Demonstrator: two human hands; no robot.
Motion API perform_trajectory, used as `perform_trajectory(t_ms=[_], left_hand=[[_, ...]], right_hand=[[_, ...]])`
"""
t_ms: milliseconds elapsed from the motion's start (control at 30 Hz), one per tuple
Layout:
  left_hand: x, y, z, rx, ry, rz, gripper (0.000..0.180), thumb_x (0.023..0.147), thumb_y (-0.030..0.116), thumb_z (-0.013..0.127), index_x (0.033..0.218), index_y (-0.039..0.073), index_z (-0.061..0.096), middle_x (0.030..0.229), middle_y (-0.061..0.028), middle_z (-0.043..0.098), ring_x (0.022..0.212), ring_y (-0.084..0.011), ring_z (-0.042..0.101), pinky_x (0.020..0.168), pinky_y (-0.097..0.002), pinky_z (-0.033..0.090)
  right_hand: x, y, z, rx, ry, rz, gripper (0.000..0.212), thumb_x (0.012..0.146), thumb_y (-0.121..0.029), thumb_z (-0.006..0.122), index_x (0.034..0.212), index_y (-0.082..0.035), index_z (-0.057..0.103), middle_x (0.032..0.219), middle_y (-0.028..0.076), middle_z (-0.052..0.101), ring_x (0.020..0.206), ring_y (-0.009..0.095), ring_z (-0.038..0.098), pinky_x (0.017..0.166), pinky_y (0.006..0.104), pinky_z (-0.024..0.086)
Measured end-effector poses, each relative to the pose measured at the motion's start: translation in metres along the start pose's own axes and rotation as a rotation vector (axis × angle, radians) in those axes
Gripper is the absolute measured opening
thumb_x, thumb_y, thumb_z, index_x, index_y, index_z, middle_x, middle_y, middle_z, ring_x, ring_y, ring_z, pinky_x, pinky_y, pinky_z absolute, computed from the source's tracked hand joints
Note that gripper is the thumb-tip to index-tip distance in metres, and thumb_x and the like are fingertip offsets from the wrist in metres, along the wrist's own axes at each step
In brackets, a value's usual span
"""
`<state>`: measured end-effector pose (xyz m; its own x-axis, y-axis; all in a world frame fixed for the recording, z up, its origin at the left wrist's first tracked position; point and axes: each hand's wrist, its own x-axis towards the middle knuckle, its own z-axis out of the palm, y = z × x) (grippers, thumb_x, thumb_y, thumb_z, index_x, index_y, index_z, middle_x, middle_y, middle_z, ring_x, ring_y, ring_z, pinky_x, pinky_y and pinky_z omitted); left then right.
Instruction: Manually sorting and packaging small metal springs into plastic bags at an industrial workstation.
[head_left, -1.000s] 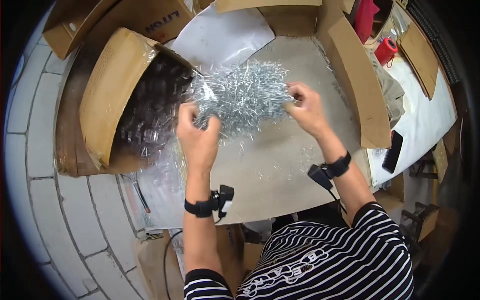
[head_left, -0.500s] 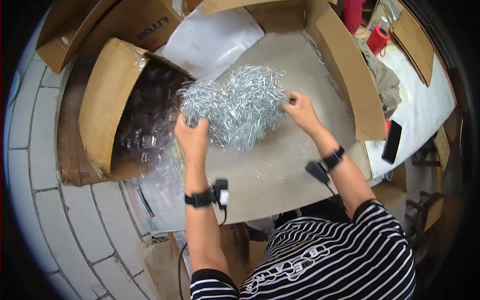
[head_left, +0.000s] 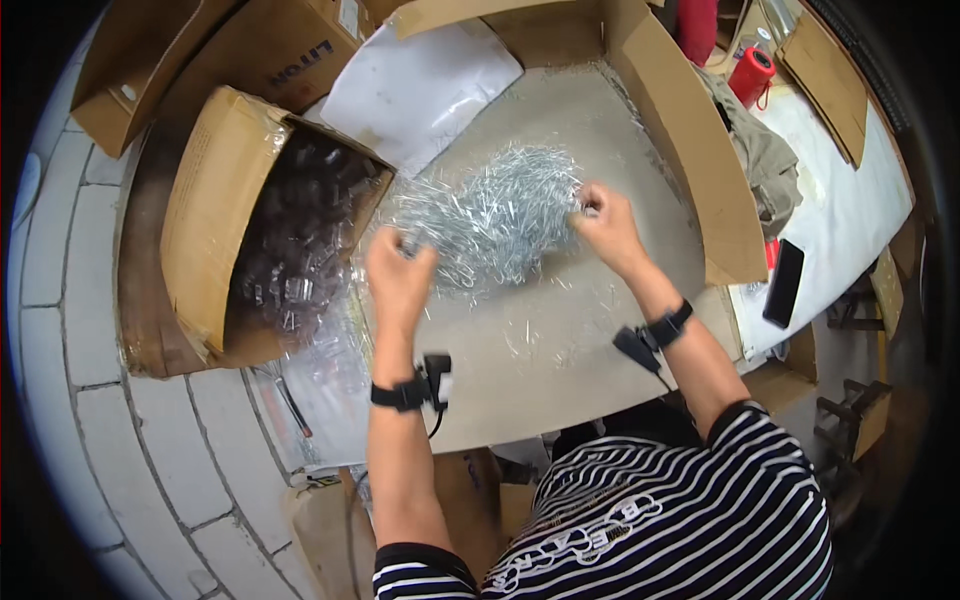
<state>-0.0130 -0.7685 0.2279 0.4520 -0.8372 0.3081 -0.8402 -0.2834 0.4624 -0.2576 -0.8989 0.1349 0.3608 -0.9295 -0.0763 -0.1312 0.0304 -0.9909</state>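
Observation:
A tangled heap of thin silvery wire pieces (head_left: pixel 515 215) sits in the middle of a large cardboard tray (head_left: pixel 590 335). At its near left edge is my left hand (head_left: pixel 398 285), slightly blurred, thumb and fingers curled inward; what they hold, if anything, cannot be made out. My right hand (head_left: pixel 615 235) pinches at the right edge of the heap, thumb and fingertips closed on some strands. Loose wire bits lie scattered on the cardboard nearer to me. Each wrist wears a black strap with a small dark device.
An open carton (head_left: pixel 220 215) on its side at the left spills small clear plastic pieces (head_left: pixel 300 270). A white sheet (head_left: pixel 425 90) lies behind the heap. At the right stand a cardboard wall (head_left: pixel 690 130), a red cylinder (head_left: pixel 750 78) and a dark phone (head_left: pixel 784 283).
The heap has sunk and flattened, its left part spreading out looser. My left hand has shifted a little right; the right hand has moved only slightly. More bits lie on the near cardboard.

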Motion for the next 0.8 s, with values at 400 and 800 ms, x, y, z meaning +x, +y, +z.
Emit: perform_trajectory(t_ms=[400, 800], left_hand=[[0.011, 0.029, 0.012, -0.275, -0.018, -0.168, 0.019, 0.069, 0.003, 0.058, 0.087, -0.003, 0.056, 0.078, -0.0076, 0.061, 0.070, -0.0133, 0.053, 0.069, -0.0280, 0.045], [0.010, 0.027, 0.018, -0.459, 0.067, -0.286, 0.017, 0.067, 0.005, 0.062, 0.079, -0.002, 0.053, 0.067, -0.0061, 0.052, 0.064, -0.0129, 0.046, 0.062, -0.0293, 0.043]], right_hand=[[0.013, 0.019, -0.019, -0.179, 0.085, -0.146, 0.018, 0.072, -0.007, 0.063, 0.085, 0.005, 0.060, 0.084, 0.009, 0.064, 0.079, 0.013, 0.058, 0.066, 0.0277, 0.047], [0.010, 0.008, -0.015, 0.026, 0.061, 0.054, 0.020, 0.069, -0.008, 0.065, 0.082, 0.007, 0.060, 0.077, 0.008, 0.062, 0.069, 0.009, 0.052, 0.063, 0.0243, 0.044]])
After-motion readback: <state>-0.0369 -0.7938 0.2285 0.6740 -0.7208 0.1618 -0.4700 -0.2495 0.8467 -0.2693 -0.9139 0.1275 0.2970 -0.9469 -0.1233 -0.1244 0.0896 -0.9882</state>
